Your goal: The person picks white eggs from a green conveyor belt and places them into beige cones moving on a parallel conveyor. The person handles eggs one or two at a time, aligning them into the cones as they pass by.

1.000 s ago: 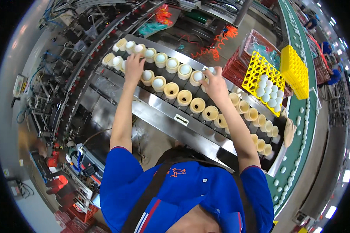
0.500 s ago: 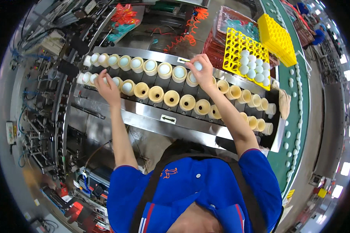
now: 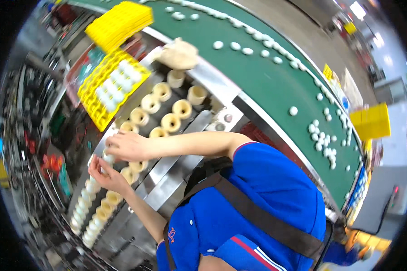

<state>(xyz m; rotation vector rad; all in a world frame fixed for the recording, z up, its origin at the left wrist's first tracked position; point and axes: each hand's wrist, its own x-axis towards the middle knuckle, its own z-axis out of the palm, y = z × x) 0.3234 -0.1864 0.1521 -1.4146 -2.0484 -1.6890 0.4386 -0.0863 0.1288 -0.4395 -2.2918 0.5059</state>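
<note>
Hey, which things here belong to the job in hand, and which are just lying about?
Seemingly part of the job:
beige cups, in two rows under the left hand and right hand
pale eggs
perforated yellow tray holding eggs

Seemingly just lying about:
beige cloth-like item
red plastic bundle
teal plastic

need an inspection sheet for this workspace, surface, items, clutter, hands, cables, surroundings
Surface: metal line with two rows of cream cups
Job's things: pale eggs fill many cups; several toward the green belt are empty; yellow tray partly filled
Clutter: beige cloth at the line's end
Hands: left hand and right hand close together over the cups, egg between them; grip unclear
Cables: black cord at far right
Surroundings: stacked yellow trays; loose eggs on the belt
</note>
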